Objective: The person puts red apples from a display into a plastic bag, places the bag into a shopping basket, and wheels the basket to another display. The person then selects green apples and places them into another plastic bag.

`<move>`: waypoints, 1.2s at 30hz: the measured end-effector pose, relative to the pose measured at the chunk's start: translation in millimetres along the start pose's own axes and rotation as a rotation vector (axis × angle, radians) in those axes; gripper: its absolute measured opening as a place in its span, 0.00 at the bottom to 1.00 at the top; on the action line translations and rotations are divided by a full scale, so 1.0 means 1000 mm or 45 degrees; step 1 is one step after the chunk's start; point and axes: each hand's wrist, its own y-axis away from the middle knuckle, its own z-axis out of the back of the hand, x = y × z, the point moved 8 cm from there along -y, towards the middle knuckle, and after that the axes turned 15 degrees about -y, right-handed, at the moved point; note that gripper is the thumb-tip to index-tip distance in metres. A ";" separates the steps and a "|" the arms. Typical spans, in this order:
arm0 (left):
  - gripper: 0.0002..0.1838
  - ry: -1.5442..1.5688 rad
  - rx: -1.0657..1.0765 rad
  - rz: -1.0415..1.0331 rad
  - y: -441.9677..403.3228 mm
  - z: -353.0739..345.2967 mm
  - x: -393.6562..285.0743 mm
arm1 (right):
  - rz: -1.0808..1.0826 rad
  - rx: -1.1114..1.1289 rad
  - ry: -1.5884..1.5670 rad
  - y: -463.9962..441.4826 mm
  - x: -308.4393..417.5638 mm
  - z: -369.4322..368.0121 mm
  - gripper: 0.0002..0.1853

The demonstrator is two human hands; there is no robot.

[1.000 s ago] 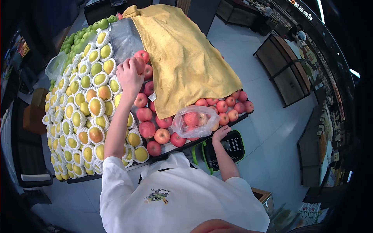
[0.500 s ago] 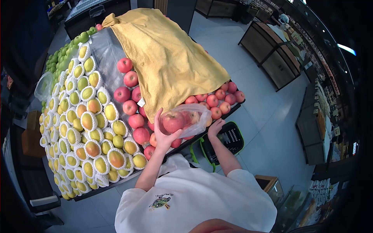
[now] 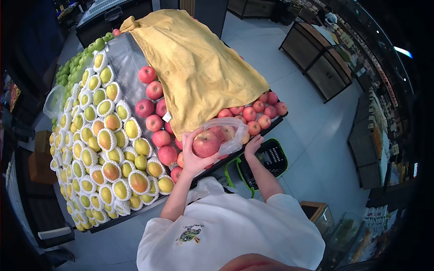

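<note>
My left hand (image 3: 193,159) is closed round a large red apple (image 3: 206,143), fingers and thumb on its left side. Just right of it is a clear plastic bag (image 3: 234,145) with other apples (image 3: 228,133) showing through the film. The held apple overlaps the bag's left end; whether it is partly inside, I cannot tell. At the bag's right end, my right hand (image 3: 254,145) has curled fingers against the plastic, which partly hides its grip. Below the bag, red apples (image 3: 167,155) lie on the display stand, beside a yellow cloth (image 3: 203,63).
Yellow-green fruit in white foam nets (image 3: 106,140) fills the stand's left side, with green apples (image 3: 72,67) behind. A black basket with green handles (image 3: 271,158) is below my right hand. A wooden counter (image 3: 316,61) stands across the aisle; a person (image 3: 331,17) is beyond it.
The apple in my left hand has shifted slightly right and turned, and shows more plainly in front of the plastic. My right hand stays at the bag's right end. The view has shifted slightly.
</note>
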 end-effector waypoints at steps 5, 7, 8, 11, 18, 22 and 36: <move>0.45 -0.009 0.044 0.004 0.004 -0.003 0.008 | -0.057 -0.015 -0.047 0.007 0.010 -0.004 0.22; 0.50 0.032 0.046 0.071 0.000 -0.006 0.014 | -0.037 -0.060 -0.041 0.008 0.012 -0.002 0.23; 0.50 0.025 0.046 0.084 -0.007 -0.006 0.008 | -0.062 -0.043 -0.039 0.004 0.007 -0.003 0.23; 0.59 -0.061 -0.149 -0.051 -0.028 0.012 -0.025 | -0.113 -0.026 -0.023 0.005 0.001 -0.001 0.26; 0.57 -0.066 -0.298 -0.225 -0.044 0.020 -0.052 | -0.062 -0.025 -0.013 -0.001 -0.014 -0.001 0.25; 0.59 -0.023 -0.333 -0.267 -0.041 0.020 -0.051 | -0.048 -0.034 -0.010 -0.001 -0.016 -0.001 0.25; 0.62 0.628 -0.238 -0.195 -0.028 0.030 -0.043 | -0.075 -0.022 0.079 -0.003 -0.014 0.009 0.25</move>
